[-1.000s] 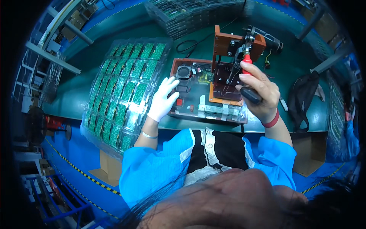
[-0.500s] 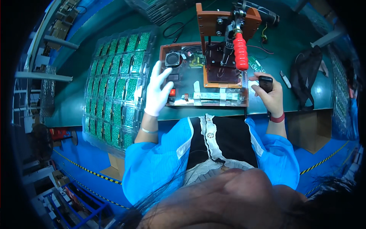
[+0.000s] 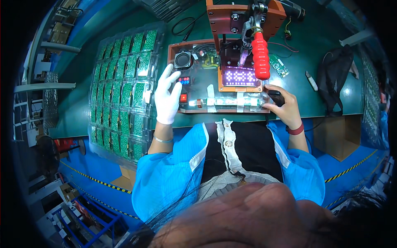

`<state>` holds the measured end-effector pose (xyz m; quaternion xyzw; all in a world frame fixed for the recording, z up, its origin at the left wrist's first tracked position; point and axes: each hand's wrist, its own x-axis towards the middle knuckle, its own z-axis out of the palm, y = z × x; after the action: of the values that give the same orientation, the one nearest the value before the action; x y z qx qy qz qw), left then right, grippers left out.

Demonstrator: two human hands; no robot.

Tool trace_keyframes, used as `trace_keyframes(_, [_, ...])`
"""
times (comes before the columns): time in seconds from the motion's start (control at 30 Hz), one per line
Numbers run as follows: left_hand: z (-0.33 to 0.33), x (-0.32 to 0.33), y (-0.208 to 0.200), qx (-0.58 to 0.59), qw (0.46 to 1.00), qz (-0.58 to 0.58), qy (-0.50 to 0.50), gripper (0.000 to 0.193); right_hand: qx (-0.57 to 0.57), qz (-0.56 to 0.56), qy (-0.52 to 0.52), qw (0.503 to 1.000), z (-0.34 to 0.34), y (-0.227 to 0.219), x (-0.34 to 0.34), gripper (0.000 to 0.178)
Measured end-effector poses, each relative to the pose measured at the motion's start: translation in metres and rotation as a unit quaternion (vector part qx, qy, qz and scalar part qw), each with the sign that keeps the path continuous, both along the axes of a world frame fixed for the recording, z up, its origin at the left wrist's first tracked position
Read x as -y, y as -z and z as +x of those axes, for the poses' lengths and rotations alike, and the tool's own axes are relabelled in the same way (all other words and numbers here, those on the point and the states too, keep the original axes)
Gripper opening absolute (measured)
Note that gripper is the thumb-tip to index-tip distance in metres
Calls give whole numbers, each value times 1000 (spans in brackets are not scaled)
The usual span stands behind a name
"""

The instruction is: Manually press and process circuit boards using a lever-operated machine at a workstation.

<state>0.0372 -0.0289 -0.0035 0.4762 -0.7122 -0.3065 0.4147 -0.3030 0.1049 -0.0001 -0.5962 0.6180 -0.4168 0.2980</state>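
My left hand [image 3: 166, 99], in a white glove, is at the left side of a test fixture [image 3: 194, 91], its fingers apart and holding nothing. Its thumb lies close to a red rocker switch [image 3: 183, 98]; contact is hard to tell. A small digital display [image 3: 184, 80] glows red and blue beside the fingers. Bare, with a red wristband, my right hand [image 3: 285, 105] curls round a small black device [image 3: 276, 97] at the fixture's right edge. Under the clamp with its red handle [image 3: 260, 56], an LED panel [image 3: 240, 77] shines white-purple. A taped LED strip [image 3: 233, 102] glows along the front.
Left of the fixture lies a clear tray [image 3: 144, 93] of several green circuit boards. A loose green board [image 3: 279, 66], a cutter knife [image 3: 311, 81] and a black bag [image 3: 333, 78] lie to the right. A black cable [image 3: 186, 27] and a round speaker [image 3: 182, 60] are farther back.
The LED panel, the strip and the digital display have lit up. My right hand, with the black device, has moved down and left, tilting the device. My left hand has shifted slightly left.
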Motion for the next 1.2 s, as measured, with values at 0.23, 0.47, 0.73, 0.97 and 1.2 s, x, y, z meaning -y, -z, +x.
trace_keyframes(0.23, [3, -1, 2, -6, 1000, 6, -7, 35, -6, -22, 18, 1000, 6, 7, 2, 45])
trace_keyframes(0.47, [0, 0, 0, -8, 1000, 6, -2, 34, 125, 37, 31, 991, 0, 12, 2, 24])
trace_keyframes(0.73, [0, 0, 0, -12, 1000, 4, 2, 34, 169, -22, 57, 984, 7, 27, 6, 26])
trace_keyframes(0.97, [0, 1, 0, -6, 1000, 1, 1, 34, 180, -15, 77, 981, 9, 25, 6, 22])
trace_keyframes(1.2, [1, 1, 2, -11, 1000, 0, 1, 34, 178, -8, 76, 981, 8, 25, 6, 21])
